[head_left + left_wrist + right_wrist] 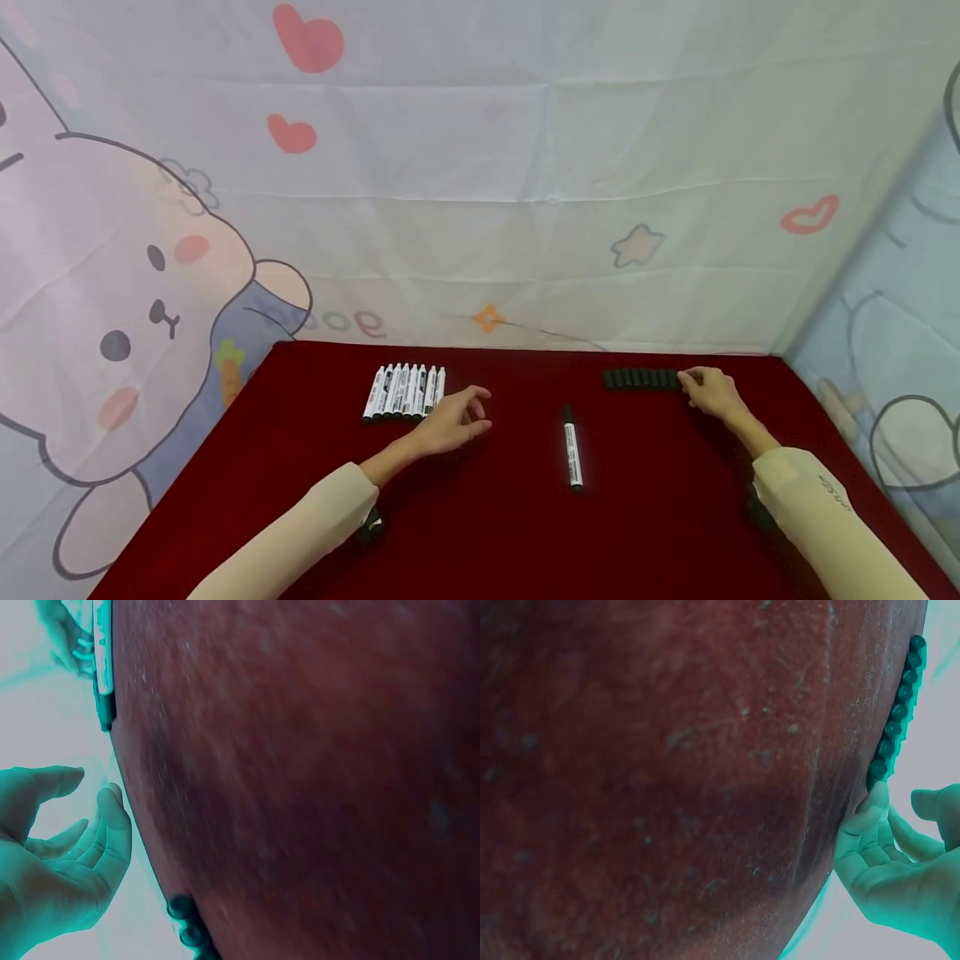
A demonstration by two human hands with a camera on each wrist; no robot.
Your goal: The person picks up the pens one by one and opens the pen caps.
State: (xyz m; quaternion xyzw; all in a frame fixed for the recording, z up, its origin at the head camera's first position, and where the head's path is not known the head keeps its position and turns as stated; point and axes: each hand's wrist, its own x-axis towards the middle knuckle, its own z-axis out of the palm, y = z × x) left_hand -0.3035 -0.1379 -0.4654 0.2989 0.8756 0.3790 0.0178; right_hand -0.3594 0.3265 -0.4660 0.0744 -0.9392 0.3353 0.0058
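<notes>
My left hand (pixel 450 421) hovers empty, fingers loosely bent and thumb apart, just right of a row of white markers (pixel 405 392) without caps. In the left wrist view, a gap shows between its thumb (pixel 60 780) and fingertips. At the right end of a tight row of black caps (pixel 641 379), my right hand (pixel 712 390) has its fingertips against the last cap. The right wrist view shows its thumb (pixel 928 802) standing away from the fingers. Between the hands lies one marker (pixel 573 454) with its black cap on, pointing away from me.
A dark red cloth (pixel 495 533) covers the table. Behind it hangs a pale printed curtain (pixel 465 150), with another side at the right. Small dark objects sit partly hidden under both wrists.
</notes>
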